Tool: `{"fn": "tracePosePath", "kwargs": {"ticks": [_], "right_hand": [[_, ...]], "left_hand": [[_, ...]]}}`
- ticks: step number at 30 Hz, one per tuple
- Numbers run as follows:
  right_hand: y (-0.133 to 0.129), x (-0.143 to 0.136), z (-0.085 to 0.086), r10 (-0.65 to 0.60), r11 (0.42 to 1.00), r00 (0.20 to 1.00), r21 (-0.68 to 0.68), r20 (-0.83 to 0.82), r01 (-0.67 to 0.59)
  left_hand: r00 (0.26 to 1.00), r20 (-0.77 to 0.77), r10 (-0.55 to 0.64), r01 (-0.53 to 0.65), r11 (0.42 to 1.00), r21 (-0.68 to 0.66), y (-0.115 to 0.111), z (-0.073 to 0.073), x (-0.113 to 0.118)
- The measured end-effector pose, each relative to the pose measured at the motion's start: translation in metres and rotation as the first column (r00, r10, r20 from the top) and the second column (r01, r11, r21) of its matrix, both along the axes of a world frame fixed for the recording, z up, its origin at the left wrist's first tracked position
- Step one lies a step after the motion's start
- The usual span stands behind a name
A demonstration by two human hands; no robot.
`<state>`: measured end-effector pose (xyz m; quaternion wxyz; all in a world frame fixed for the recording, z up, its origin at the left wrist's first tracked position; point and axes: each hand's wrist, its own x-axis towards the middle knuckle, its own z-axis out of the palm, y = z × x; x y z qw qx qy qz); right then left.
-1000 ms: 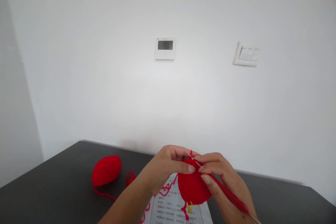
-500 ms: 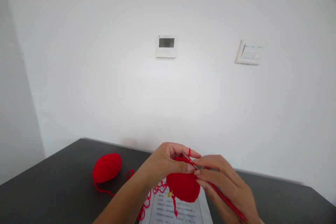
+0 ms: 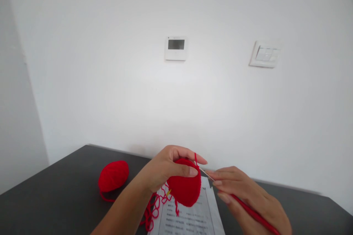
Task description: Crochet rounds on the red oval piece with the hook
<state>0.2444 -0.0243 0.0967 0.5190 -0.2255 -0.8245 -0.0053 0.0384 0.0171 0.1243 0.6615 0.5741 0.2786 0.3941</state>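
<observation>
Currently the left hand (image 3: 167, 164) pinches the red yarn disc (image 3: 185, 190), forefinger extended. Nearly closed around a red-handled hook (image 3: 250, 211), the right hand (image 3: 246, 189) angles inward.

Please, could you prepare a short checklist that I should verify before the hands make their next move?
1. Left hand pinches the red piece: ok, thumb on its front.
2. Right hand grips the hook: ok, fingers around the red handle.
3. Yarn strand runs over the left index finger: ok.
4. Hook tip is caught in a loop: cannot tell; it meets the piece's edge, but the detail is too small.
5. Loose yarn lies straight: not ok, it is in bunched loops.
6. Printed sheet is in full view: not ok, the red piece hides part.
</observation>
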Motion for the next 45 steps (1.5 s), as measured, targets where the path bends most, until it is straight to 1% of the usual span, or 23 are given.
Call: {"fn": "tracePosePath", "kwargs": {"ticks": [2,4,7,10,12,15,18,21,25,29,33,39,42,45], "right_hand": [[0.0,0.0,0.001,0.019,0.997,0.998,-0.069,-0.053,-0.023],[0.0,0.001,0.004,0.054,0.993,0.996,-0.103,-0.073,-0.062],[0.001,0.006,0.009,0.112,0.991,0.994,-0.079,0.001,-0.111],[0.001,0.01,0.013,0.147,0.988,0.985,-0.065,0.093,-0.142],[0.001,0.011,0.014,0.173,0.982,0.982,-0.085,0.082,-0.166],[0.002,0.008,0.014,0.192,0.975,0.981,-0.12,0.023,-0.188],[0.003,0.007,0.017,0.232,0.966,0.973,-0.12,0.001,-0.23],[0.003,0.007,0.021,0.258,0.959,0.966,-0.131,0.033,-0.252],[0.003,0.007,0.023,0.266,0.954,0.964,-0.15,0.023,-0.26],[0.003,0.006,0.019,0.256,0.954,0.966,-0.153,-0.023,-0.256],[0.004,0.008,0.016,0.232,0.962,0.973,-0.149,0.007,-0.229],[0.006,0.01,0.022,0.278,0.953,0.96,-0.137,0.036,-0.271],[0.004,0.009,0.024,0.307,0.931,0.951,-0.201,-0.016,-0.304],[0.002,0.008,0.022,0.331,0.894,0.936,-0.278,-0.118,-0.351]], "left_hand": [[1.0,-0.011,-0.026,0.026,1.0,-0.003,0.001,0.0,-0.001],[0.999,-0.006,-0.053,0.053,0.998,-0.034,0.003,0.0,-0.002],[0.996,0.011,-0.084,0.084,0.993,-0.077,0.006,0.0,-0.003],[0.994,0.003,-0.113,0.113,0.99,-0.085,0.009,-0.001,-0.004],[0.991,-0.025,-0.129,0.126,0.988,-0.083,0.01,-0.003,-0.005],[0.989,-0.057,-0.134,0.13,0.989,-0.07,0.011,-0.005,-0.007],[0.986,-0.042,-0.158,0.155,0.986,-0.068,0.012,-0.003,-0.007],[0.98,-0.007,-0.197,0.196,0.977,-0.087,0.012,0.0,-0.006],[0.981,-0.003,-0.196,0.195,0.975,-0.105,0.012,-0.001,-0.006],[0.979,-0.019,-0.205,0.201,0.973,-0.113,0.014,-0.004,-0.007],[0.978,-0.034,-0.207,0.202,0.973,-0.111,0.017,-0.006,-0.008],[0.976,-0.011,-0.216,0.213,0.968,-0.131,0.017,-0.005,-0.008],[0.974,-0.025,-0.224,0.219,0.968,-0.123,0.016,-0.004,-0.008],[0.969,-0.065,-0.238,0.231,0.968,-0.092,0.015,-0.002,-0.009]]}}
